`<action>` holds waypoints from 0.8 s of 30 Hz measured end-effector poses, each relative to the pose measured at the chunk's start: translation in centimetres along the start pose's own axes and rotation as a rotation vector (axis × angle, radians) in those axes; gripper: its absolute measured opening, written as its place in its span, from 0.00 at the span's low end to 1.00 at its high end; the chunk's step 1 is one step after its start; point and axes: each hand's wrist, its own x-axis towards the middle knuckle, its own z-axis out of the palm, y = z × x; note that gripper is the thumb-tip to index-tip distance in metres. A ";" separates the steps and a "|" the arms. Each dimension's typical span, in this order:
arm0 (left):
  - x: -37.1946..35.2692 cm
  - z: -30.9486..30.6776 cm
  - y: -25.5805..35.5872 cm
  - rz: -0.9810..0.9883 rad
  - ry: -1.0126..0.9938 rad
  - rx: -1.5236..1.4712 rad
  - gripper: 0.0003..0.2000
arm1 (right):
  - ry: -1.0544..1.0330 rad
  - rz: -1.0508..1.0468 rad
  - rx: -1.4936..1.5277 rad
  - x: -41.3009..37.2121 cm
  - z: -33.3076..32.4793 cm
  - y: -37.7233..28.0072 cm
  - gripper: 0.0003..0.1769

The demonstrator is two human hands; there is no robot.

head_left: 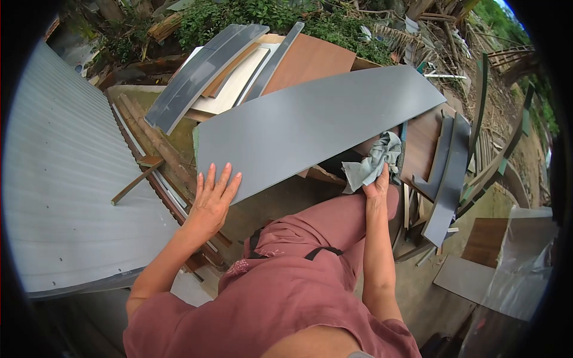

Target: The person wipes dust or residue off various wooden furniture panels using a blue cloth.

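Observation:
A long grey panel lies slanted across the middle of the view, on or over other boards. My left hand rests flat on its near left end, fingers spread. At the panel's near right edge, my right hand is closed round a crumpled grey-green cloth. The cloth hangs beside the panel, above my right knee, and its folds hide part of the fingers.
Grey strips, a cream board and a brown board lie behind the panel. Dark curved pieces stand at the right. A corrugated metal sheet fills the left. Plastic-covered boards lie lower right.

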 end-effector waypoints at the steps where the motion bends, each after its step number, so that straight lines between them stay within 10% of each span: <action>1: 0.3 -1.7 0.2 -0.005 -0.021 0.000 0.35 | -0.126 0.063 0.100 0.2 -0.4 0.0 0.15; 13: 9.4 -23.3 5.7 -0.070 -0.179 -0.188 0.18 | -0.098 0.172 -0.093 -0.5 2.3 6.1 0.19; 24: 12.3 -19.2 -4.9 -0.381 -0.280 -1.154 0.25 | -0.064 0.061 -0.091 -0.5 1.0 5.5 0.22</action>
